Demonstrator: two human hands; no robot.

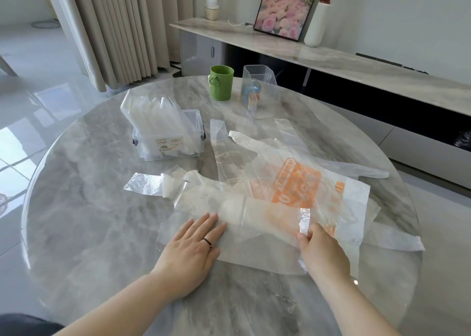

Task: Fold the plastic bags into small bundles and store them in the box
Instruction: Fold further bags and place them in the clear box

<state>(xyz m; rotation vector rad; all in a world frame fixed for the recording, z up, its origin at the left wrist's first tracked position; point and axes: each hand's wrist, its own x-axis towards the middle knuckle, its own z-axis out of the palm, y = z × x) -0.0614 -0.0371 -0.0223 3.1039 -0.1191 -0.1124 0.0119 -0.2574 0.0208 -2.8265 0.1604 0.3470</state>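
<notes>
On the table (89,195): plastic bags (257,223) lie spread; box (144,150) stands beyond them.
Writing: orange print (297,185), box label (168,143), unreadable.
Left hand (192,245): flat, pressing a bag.
Right hand (322,250): pinches its folded edge.

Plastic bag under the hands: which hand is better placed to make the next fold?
Probably the right hand: it pinches the edge of the plastic bag, while the left hand lies flat, pressing it down.

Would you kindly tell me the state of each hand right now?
Left hand: open, pressing flat on the plastic bag.
Right hand: closed, pinching the same bag's folded edge.
</notes>
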